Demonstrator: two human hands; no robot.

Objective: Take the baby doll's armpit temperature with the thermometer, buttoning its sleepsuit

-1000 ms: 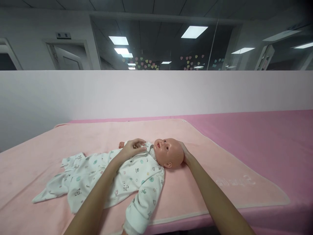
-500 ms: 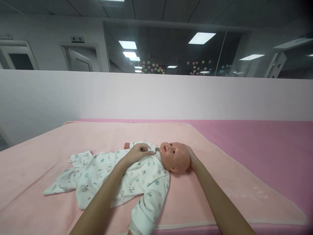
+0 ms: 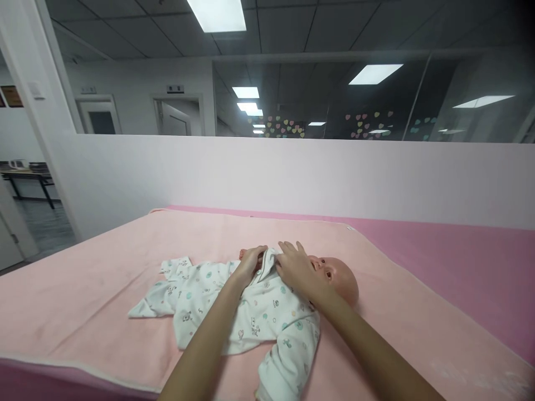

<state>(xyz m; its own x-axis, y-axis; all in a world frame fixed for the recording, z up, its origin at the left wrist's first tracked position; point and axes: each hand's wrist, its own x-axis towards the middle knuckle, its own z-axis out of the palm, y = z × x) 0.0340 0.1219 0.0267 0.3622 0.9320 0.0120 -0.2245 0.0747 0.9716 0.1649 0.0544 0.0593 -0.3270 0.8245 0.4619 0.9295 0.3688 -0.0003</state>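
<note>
A baby doll (image 3: 341, 277) lies on its back, head to the right, dressed in a white patterned romper (image 3: 254, 317). My left hand (image 3: 252, 263) is closed on the edge of the romper's front opening at the chest. Just right of it, my right hand (image 3: 295, 267) pinches the raised collar flap (image 3: 268, 264) near the doll's neck, its outer fingers stretched out. The right hand covers part of the doll's chin and neck. One small doll hand (image 3: 242, 254) shows beyond my left hand. The romper's legs lie flat to the left.
A peach blanket (image 3: 112, 267) lies under the doll on a pink mat (image 3: 451, 262). A low white wall (image 3: 292, 178) runs behind it, with glass above. At the far left a desk (image 3: 29, 174) stands beyond a doorway.
My right hand has left the back of the doll's head and come to the collar. The collar flap is now lifted between both hands. The view has turned left.
</note>
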